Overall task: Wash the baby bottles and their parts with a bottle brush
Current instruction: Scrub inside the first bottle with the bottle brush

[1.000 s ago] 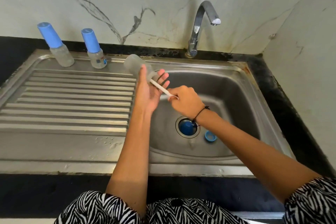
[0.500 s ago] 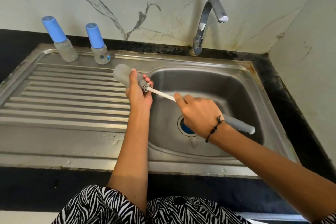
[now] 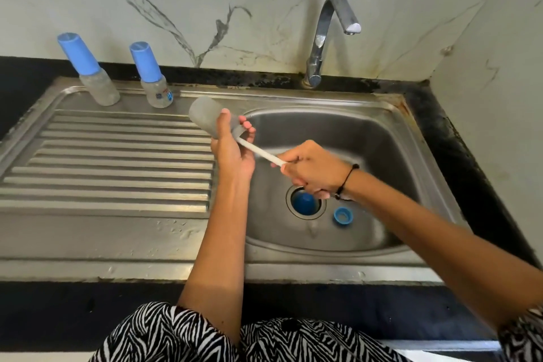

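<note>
My left hand [image 3: 233, 150] grips a clear, open baby bottle [image 3: 205, 114], tilted with its base toward the upper left, above the sink's left rim. My right hand [image 3: 314, 169] grips the white handle of the bottle brush [image 3: 260, 153]; the brush head is hidden inside the bottle. A blue bottle ring [image 3: 343, 216] lies on the basin floor, and a blue part [image 3: 304, 203] sits in the drain. Two capped baby bottles [image 3: 88, 69] [image 3: 151, 75] with blue caps stand at the back of the drainboard.
The steel sink basin [image 3: 367, 150] is on the right, the ribbed drainboard [image 3: 117, 161] on the left. A chrome tap [image 3: 326, 38] stands behind the basin with no water running. Marble wall behind and to the right; black counter edge in front.
The brush went from deep in the bottle to pulled back with bristles at the mouth, then pushed in again. My right hand has moved back toward the bottle.
</note>
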Action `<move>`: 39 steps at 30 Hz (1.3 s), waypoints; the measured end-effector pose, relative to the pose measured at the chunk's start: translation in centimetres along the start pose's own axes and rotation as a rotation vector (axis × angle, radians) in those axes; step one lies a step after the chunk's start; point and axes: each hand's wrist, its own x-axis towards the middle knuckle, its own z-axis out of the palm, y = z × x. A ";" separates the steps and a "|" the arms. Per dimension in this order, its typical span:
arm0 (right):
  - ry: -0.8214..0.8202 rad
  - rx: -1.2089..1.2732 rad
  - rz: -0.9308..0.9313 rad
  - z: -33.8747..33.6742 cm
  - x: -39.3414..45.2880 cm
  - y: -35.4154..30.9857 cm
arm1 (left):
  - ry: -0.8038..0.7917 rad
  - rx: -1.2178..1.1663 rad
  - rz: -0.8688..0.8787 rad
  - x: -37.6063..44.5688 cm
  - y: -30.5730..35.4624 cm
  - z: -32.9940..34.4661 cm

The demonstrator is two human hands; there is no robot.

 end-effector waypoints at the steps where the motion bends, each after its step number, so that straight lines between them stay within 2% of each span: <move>1: -0.067 0.110 0.061 -0.5 -0.4 -0.2 | -0.023 -0.049 -0.008 0.1 0.2 0.0; 7: -0.447 0.652 0.262 -0.9 -1.6 0.6 | -0.281 -0.319 -0.031 -0.5 1.2 1.7; 9: -0.423 0.599 0.275 -0.3 -1.5 0.8 | -0.292 -0.387 -0.059 -0.5 1.5 2.0; 11: -0.212 0.249 0.230 0.1 -1.0 0.3 | -0.180 -0.373 -0.088 0.1 1.6 1.6; 13: 0.056 -0.383 0.079 -0.2 -0.5 0.0 | -0.060 -0.243 -0.087 0.6 1.2 1.0; 14: 0.133 -0.678 0.014 -0.2 -0.4 0.1 | -0.020 -0.158 -0.068 0.7 1.0 0.8; 15: 0.192 -0.860 -0.009 -0.2 -0.4 0.2 | 0.010 -0.077 -0.040 0.7 0.7 0.9; 16: 0.230 -0.931 -0.011 0.0 -0.3 0.4 | 0.029 -0.015 -0.013 0.8 0.5 1.0; 19: 0.223 -0.807 0.005 0.6 0.5 0.7 | -0.009 0.041 -0.013 0.8 1.0 1.3; 22: 0.126 -0.303 0.053 -0.1 0.8 0.3 | -0.092 0.013 -0.064 1.0 1.5 0.4; 24: 0.019 0.046 0.148 -0.2 -0.3 -0.1 | -0.144 0.006 -0.114 0.5 1.1 -0.5; 26: -0.057 0.000 0.188 0.7 -1.2 -0.1 | -0.192 -0.061 -0.150 0.0 0.8 -1.1; 28: -0.035 -0.333 0.088 1.4 -1.0 0.1 | -0.145 -0.123 -0.149 0.3 0.5 -1.1; 31: 0.113 -0.796 0.027 1.4 -0.4 0.5 | -0.008 0.063 -0.072 0.5 -0.1 -0.7; 34: 0.252 -0.991 0.010 0.8 0.3 1.1 | 0.061 0.202 0.011 0.9 -0.9 -0.3; 35: 0.270 -0.990 0.014 0.6 0.6 1.2 | 0.025 0.189 0.022 0.8 -0.8 -0.1; 37: 0.246 -0.755 0.037 0.4 1.1 1.0 | -0.099 0.132 0.015 1.1 -0.2 0.2; 39: 0.144 -0.246 0.083 0.3 0.9 1.0 | -0.186 0.021 -0.025 1.3 0.4 -0.3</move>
